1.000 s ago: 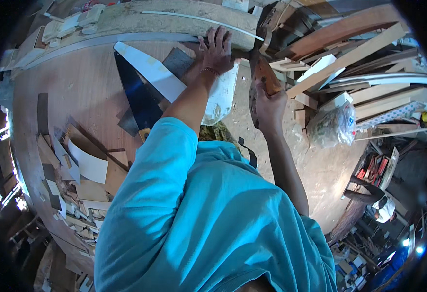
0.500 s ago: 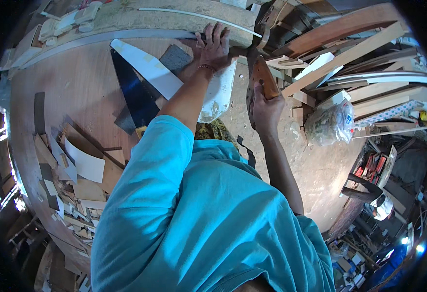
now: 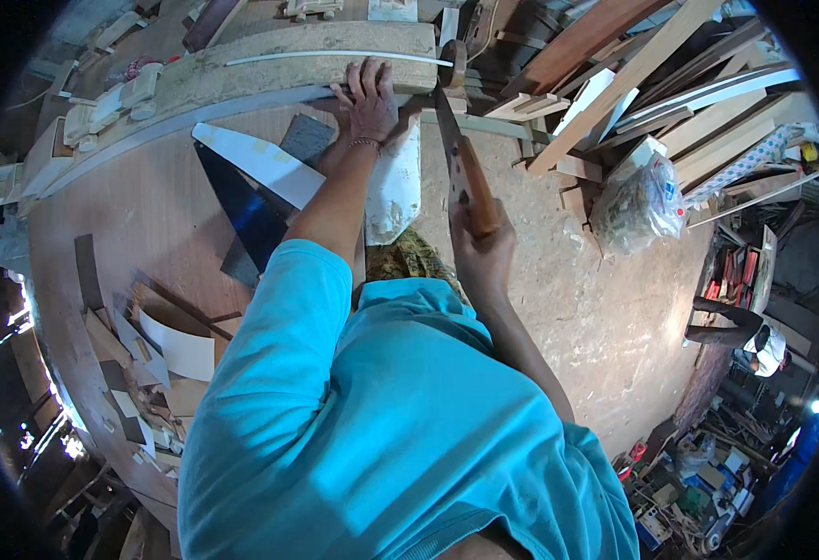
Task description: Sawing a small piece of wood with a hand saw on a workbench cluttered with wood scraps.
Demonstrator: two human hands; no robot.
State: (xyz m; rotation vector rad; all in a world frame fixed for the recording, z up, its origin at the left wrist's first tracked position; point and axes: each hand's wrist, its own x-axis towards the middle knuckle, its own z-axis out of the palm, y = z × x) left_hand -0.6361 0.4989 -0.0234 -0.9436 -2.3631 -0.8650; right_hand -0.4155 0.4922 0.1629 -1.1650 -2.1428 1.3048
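Note:
My right hand (image 3: 486, 252) is wrapped round the wooden handle of a handsaw (image 3: 478, 187). The saw's blade points away from me, its far end beside the right end of a long, thick wooden beam (image 3: 288, 70). Fingers spread, my left hand (image 3: 369, 105) presses on the beam's near edge and holds nothing. A thin white strip (image 3: 335, 54) lies along the beam's top. Just below my left hand is a worn white board (image 3: 395, 191). Whether the blade's teeth touch the beam cannot be made out.
To the left lie a white tapered panel (image 3: 260, 159), a dark blade-like sheet (image 3: 237, 201) and wood offcuts (image 3: 176, 341). Planks (image 3: 633, 89) lean at the far right beside a filled clear plastic bag (image 3: 647, 205). Another person (image 3: 766, 353) is at the right.
My right hand has drawn the saw back toward me. My left hand stays pressed on the beam. The whole view has shifted, showing more beyond the beam.

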